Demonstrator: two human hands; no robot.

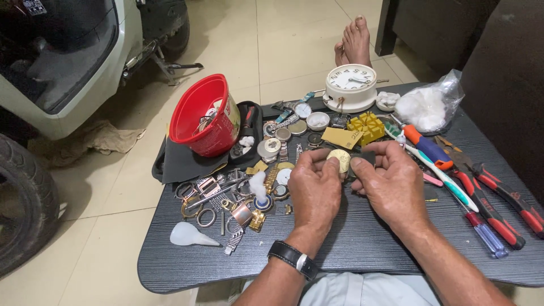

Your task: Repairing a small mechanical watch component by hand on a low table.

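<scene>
Dark tabletop (pixel 362 243): both hands (pixel 314 190) (pixel 391 184) pinching gold watch disc (pixel 341 160); red bucket (pixel 199 113) w/ metal bits.

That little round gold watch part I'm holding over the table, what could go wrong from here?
1. The round gold part is pinched only at fingertips of the left hand and right hand; a slip could drop it among the loose watch parts.
2. The table edge is close, so it might roll to the floor.
3. The pliers crowd the right hand.

Bucket (pixel 205 116) left of clock (pixel 351 86), pliers (pixel 487 195) far right
</scene>
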